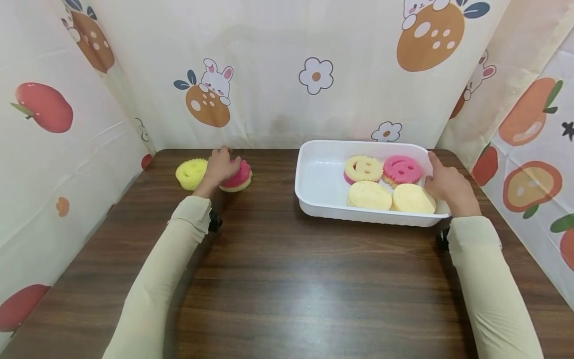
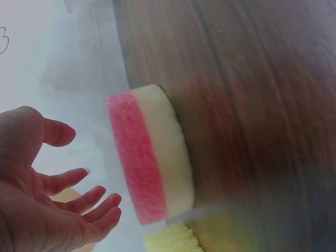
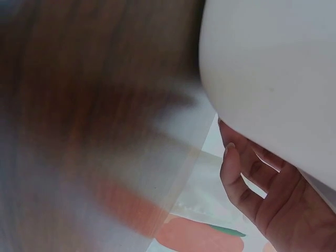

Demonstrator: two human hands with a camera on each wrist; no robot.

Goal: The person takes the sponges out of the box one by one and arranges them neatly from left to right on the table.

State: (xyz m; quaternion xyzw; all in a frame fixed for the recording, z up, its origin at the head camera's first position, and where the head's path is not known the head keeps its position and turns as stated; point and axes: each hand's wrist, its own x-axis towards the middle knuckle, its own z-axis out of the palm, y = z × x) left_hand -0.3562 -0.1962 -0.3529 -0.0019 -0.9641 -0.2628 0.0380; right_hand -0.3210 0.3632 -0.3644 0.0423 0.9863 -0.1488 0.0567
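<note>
Left hand (image 1: 220, 167), fingers spread and holding nothing, reaches the pink sponge (image 1: 237, 177) at the table's far edge; right hand (image 1: 448, 187) grips white tray (image 1: 314, 197); soft foam may slip a loose pinch.

Bare table (image 1: 278, 279) between sponges (image 1: 215, 174) and tray (image 1: 314, 199) (apparently unobstructed).

Head camera looks forward and down across the table (image 1: 278, 279); the left wrist camera sits close beside the pink sponge (image 2: 149, 157), the right wrist camera close beneath the white tray (image 3: 273, 79), both in the head view.
</note>
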